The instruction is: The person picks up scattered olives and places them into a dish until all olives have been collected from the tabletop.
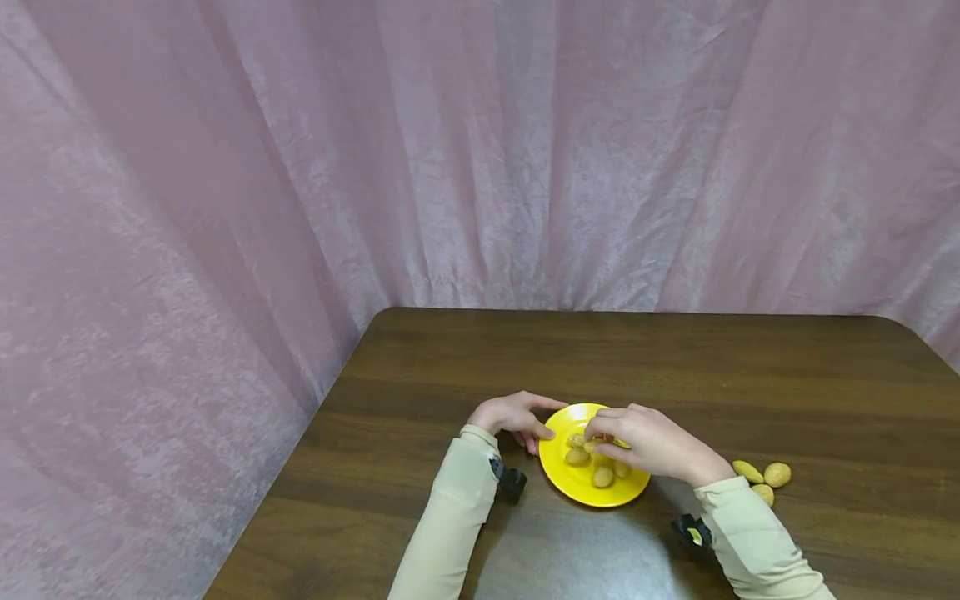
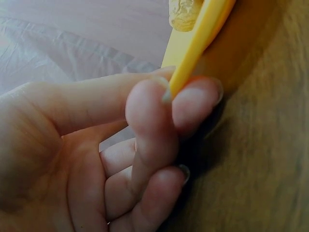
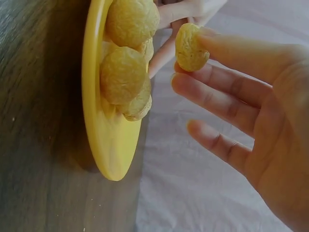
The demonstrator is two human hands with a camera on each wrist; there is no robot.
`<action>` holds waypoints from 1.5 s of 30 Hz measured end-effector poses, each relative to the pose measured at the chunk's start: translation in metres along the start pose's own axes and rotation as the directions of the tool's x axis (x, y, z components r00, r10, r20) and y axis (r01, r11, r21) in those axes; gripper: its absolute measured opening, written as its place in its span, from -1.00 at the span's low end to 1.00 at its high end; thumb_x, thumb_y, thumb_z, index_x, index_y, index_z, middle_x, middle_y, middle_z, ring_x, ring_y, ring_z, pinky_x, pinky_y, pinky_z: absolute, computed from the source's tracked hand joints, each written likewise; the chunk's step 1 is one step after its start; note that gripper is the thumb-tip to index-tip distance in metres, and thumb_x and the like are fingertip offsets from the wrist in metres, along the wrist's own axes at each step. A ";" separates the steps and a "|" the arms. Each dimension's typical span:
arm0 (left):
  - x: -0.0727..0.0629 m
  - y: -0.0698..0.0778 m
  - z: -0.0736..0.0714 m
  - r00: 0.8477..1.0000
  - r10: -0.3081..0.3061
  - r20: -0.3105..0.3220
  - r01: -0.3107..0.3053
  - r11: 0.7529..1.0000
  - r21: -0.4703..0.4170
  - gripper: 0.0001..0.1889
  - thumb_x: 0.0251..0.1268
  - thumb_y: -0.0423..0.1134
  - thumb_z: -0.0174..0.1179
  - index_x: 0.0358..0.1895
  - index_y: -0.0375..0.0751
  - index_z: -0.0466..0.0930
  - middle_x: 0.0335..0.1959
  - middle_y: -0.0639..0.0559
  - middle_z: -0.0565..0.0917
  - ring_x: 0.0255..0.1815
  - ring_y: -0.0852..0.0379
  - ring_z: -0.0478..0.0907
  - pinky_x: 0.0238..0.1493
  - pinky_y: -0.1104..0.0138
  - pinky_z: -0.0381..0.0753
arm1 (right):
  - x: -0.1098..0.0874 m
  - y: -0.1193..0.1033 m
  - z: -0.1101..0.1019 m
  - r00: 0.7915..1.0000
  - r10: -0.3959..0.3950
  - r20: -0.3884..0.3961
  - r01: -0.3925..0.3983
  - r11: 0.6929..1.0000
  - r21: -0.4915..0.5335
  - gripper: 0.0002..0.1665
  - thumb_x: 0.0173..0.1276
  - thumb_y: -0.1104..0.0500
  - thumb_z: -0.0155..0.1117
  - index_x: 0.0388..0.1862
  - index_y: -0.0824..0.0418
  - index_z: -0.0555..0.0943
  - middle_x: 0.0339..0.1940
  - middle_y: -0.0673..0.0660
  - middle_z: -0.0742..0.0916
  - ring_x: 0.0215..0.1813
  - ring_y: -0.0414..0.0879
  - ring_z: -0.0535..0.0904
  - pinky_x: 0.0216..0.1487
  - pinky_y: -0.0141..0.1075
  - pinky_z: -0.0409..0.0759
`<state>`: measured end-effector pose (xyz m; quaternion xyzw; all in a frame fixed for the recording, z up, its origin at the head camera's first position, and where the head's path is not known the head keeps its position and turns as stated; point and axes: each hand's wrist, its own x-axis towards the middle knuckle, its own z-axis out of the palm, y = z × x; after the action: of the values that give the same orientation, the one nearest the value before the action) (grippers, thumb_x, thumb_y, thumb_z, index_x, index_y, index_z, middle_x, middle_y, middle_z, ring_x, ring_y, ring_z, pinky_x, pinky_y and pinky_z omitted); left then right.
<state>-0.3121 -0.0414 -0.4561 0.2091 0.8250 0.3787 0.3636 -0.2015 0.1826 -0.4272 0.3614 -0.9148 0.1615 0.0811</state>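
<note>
A yellow plate [image 1: 557,477] lies on the table with several small, wrinkled, yellowish potatoes [image 3: 123,75] on it. At its left side, my left hand [image 1: 516,415] pinches the rim between thumb and fingers; the left wrist view shows the rim [image 2: 195,50] in this grip. My right hand [image 1: 656,439] is over the plate's right half. Between its thumb and fingertips it pinches one potato [image 3: 190,47], held apart from the potatoes on the plate in the right wrist view. The right hand's other fingers are spread and touch nothing.
To the right of the plate, beside the right forearm, several more potatoes [image 1: 777,474] lie together on the brown wooden table [image 1: 450,350]. A pink curtain [image 1: 480,167] hangs behind the table and at its left. Each wrist wears a small black camera [image 1: 512,484].
</note>
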 end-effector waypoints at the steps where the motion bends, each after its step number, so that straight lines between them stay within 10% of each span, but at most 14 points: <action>1: 0.000 0.000 0.000 1.000 0.000 0.001 0.000 1.000 -0.001 -0.40 0.24 -0.29 0.29 0.37 0.08 0.42 -0.71 -0.01 0.60 -0.72 0.18 0.54 -0.55 0.43 0.56 | 0.000 0.000 0.000 1.000 0.003 0.006 -0.003 1.000 -0.002 -0.89 0.29 0.09 0.34 -0.20 -0.06 0.66 -0.26 -0.23 0.69 -0.34 -0.39 0.48 -0.24 -0.38 0.42; 25: -0.004 0.000 0.001 1.000 0.008 0.000 -0.008 1.000 -0.003 -0.41 0.24 -0.30 0.28 0.36 0.10 0.42 -0.72 0.01 0.59 -0.73 0.21 0.53 -0.55 0.44 0.57 | -0.009 0.004 -0.016 0.999 0.053 0.003 -0.053 0.998 -0.018 -0.86 0.26 0.13 0.36 -0.18 0.01 0.70 -0.22 -0.16 0.71 -0.26 -0.24 0.61 -0.19 -0.28 0.50; 45: -0.003 0.002 -0.005 1.000 -0.008 -0.009 0.008 1.000 -0.005 -0.39 0.24 -0.30 0.28 0.38 0.11 0.40 -0.72 -0.02 0.60 -0.72 0.19 0.53 -0.52 0.41 0.57 | -0.059 0.036 -0.045 0.990 0.139 -0.013 -0.140 0.987 -0.082 -0.84 0.22 0.18 0.39 -0.26 -0.08 0.65 -0.27 -0.19 0.70 -0.36 -0.48 0.50 -0.32 -0.39 0.52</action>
<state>-0.3134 -0.0443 -0.4508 0.2031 0.8266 0.3800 0.3620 -0.1815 0.2605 -0.4095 0.2923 -0.9433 0.1302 0.0880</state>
